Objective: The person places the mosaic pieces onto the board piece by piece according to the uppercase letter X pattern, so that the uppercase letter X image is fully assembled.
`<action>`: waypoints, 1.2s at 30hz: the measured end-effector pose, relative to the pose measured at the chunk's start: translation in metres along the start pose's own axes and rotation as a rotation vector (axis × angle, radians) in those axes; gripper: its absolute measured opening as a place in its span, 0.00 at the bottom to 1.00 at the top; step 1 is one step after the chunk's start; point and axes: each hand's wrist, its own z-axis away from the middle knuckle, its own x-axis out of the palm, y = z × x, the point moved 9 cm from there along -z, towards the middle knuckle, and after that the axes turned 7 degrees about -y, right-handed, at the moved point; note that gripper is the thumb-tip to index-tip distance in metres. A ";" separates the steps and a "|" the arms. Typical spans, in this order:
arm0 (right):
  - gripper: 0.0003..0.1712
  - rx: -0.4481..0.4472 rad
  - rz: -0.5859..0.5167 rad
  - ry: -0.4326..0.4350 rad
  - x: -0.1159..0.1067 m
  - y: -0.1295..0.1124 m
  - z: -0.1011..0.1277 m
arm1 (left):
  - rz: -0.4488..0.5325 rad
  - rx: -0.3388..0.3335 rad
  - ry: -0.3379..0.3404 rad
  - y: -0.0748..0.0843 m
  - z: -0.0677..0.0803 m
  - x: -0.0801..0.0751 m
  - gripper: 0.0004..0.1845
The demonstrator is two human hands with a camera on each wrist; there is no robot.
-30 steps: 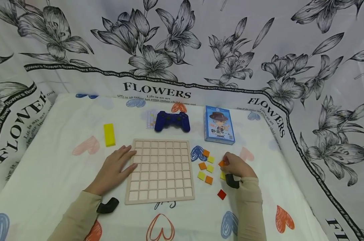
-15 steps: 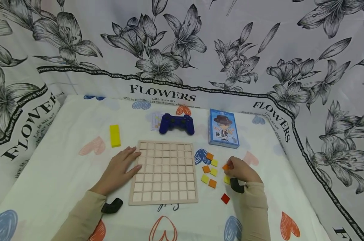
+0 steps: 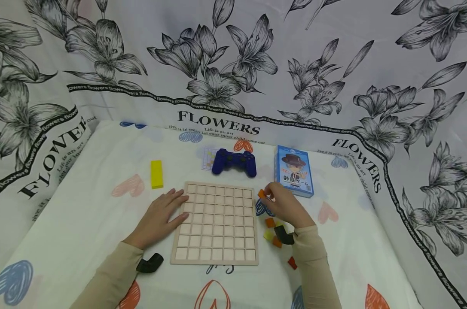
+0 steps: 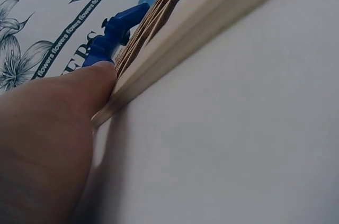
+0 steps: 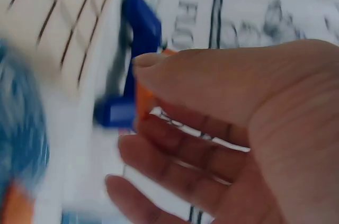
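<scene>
A pale wooden grid board (image 3: 218,223) lies flat on the white cloth. My left hand (image 3: 161,216) rests flat on the cloth with straight fingers touching the board's left edge (image 4: 137,83). My right hand (image 3: 281,206) hovers just right of the board's upper right corner and pinches a small orange square tile (image 3: 261,194) between thumb and fingers (image 5: 143,97). Several orange and yellow tiles (image 3: 271,229) lie on the cloth under and beside that hand, and a red tile (image 3: 292,262) sits near the sleeve.
A blue game controller (image 3: 234,162) sits behind the board with a small gridded card (image 3: 209,158) beside it. A blue card box (image 3: 294,171) stands at the back right, a yellow block (image 3: 157,174) at the back left. Flower-print fabric walls the table.
My right hand lifted an orange tile from the loose pile and carried it left and away, toward the board's upper right corner. The left hand stayed on the board's edge.
</scene>
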 end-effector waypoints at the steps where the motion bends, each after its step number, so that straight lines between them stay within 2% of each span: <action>1: 0.09 -0.034 0.020 0.005 0.003 -0.010 -0.007 | -0.002 0.003 -0.002 0.000 0.000 -0.001 0.31; 7: 0.09 -0.160 0.038 -0.035 0.029 -0.054 -0.044 | -0.005 -0.001 -0.028 0.000 0.001 0.000 0.30; 11: 0.09 -0.220 0.043 -0.082 0.050 -0.078 -0.060 | 0.006 -0.002 -0.026 0.000 0.002 0.000 0.30; 15: 0.10 -0.261 0.093 -0.120 0.067 -0.095 -0.072 | 0.004 -0.003 -0.030 0.000 0.001 0.001 0.30; 23: 0.12 -0.280 0.149 -0.154 0.086 -0.112 -0.087 | -0.009 -0.002 -0.019 0.000 0.002 -0.001 0.29; 36: 0.12 -0.291 0.282 -0.147 0.098 -0.123 -0.096 | -0.005 -0.007 -0.024 -0.003 0.002 0.002 0.30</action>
